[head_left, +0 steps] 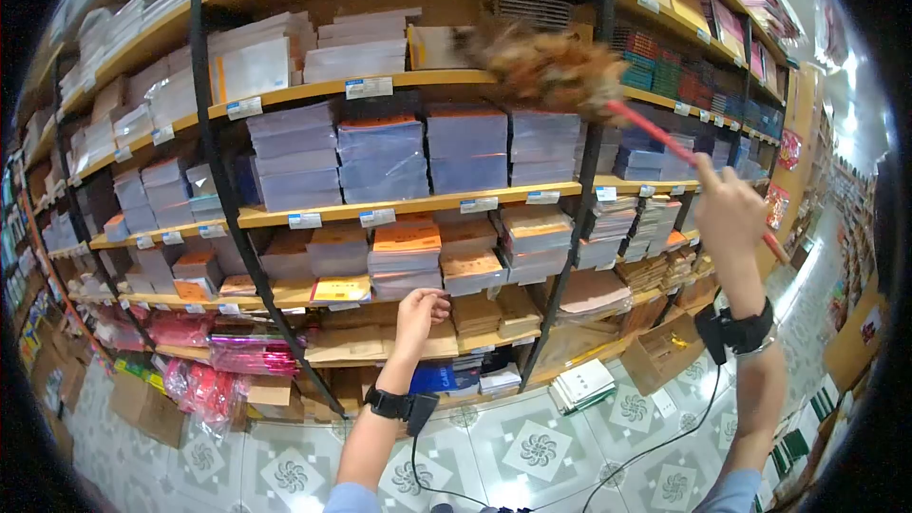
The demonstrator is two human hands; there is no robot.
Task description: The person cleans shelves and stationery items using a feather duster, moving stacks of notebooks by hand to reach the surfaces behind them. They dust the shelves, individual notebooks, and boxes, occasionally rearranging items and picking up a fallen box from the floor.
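My right hand (730, 209) is wrapped round the red handle of a feather duster (551, 62). Its brown feathers, blurred by motion, lie across the shelf edge in front of stacked paper goods (442, 46). Below and to the left, my left hand (421, 316) has its fingers curled in, with nothing visible in them. It hovers in front of the lower shelf, near an orange-topped stack of booklets (407, 256) and a yellow pack (342, 289). Both wrists wear black straps with small boxes and cables.
Tall shelving with black posts (226, 190) and wooden boards holds wrapped paper stacks (382, 157). On the tiled floor stand an open cardboard box (662, 356) and a white stack (581, 387). Pink plastic-wrapped packs (249, 350) fill the lower left. A cable (655, 444) trails from my right wrist.
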